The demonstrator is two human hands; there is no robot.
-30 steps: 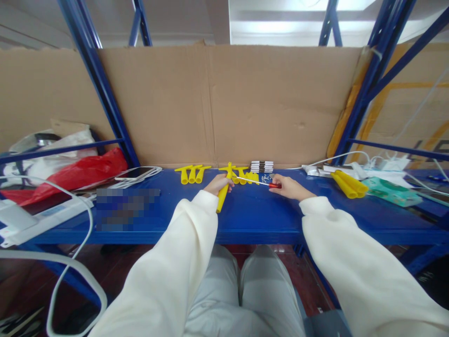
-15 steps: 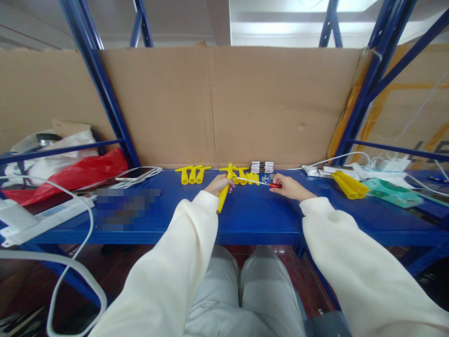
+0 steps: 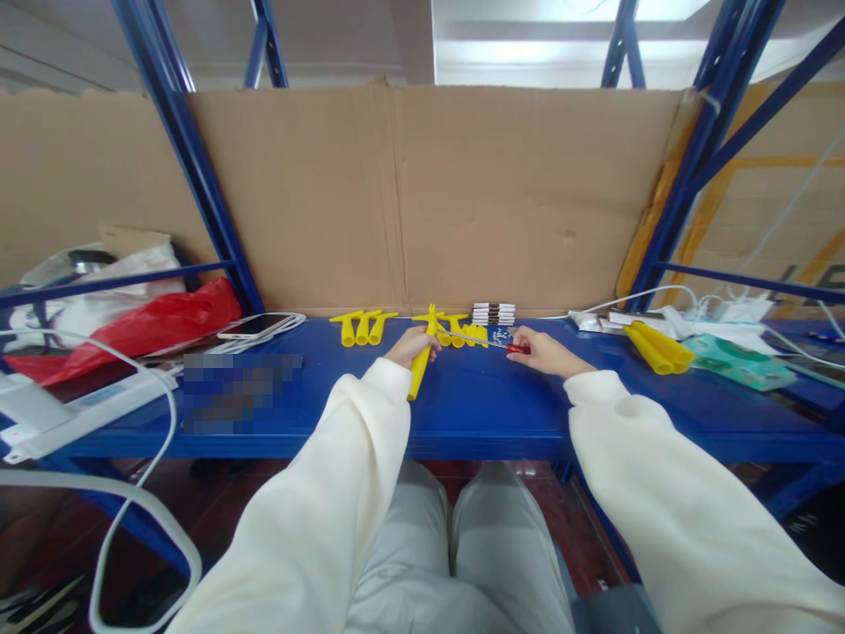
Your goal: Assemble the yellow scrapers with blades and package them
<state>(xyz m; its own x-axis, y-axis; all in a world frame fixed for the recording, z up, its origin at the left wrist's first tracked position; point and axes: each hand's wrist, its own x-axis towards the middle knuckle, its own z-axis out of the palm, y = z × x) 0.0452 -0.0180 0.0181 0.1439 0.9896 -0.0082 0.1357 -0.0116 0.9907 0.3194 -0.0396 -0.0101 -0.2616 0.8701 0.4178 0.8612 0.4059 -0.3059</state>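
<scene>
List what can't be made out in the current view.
All head view:
Tip of the red-handled screwdriver: too small near the held yellow part.
Left hand: fingers partly hidden by that part.
Loose bits by the right hand: too small to identify.
Item under pixelated patch: blurred out.
Thick white cable: cut off by left edge.

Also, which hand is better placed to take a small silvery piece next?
Probably right: the right hand is near the silvery pieces, though holding a red-handled screwdriver; the left hand, farther away, holds a yellow tubular part.
</scene>
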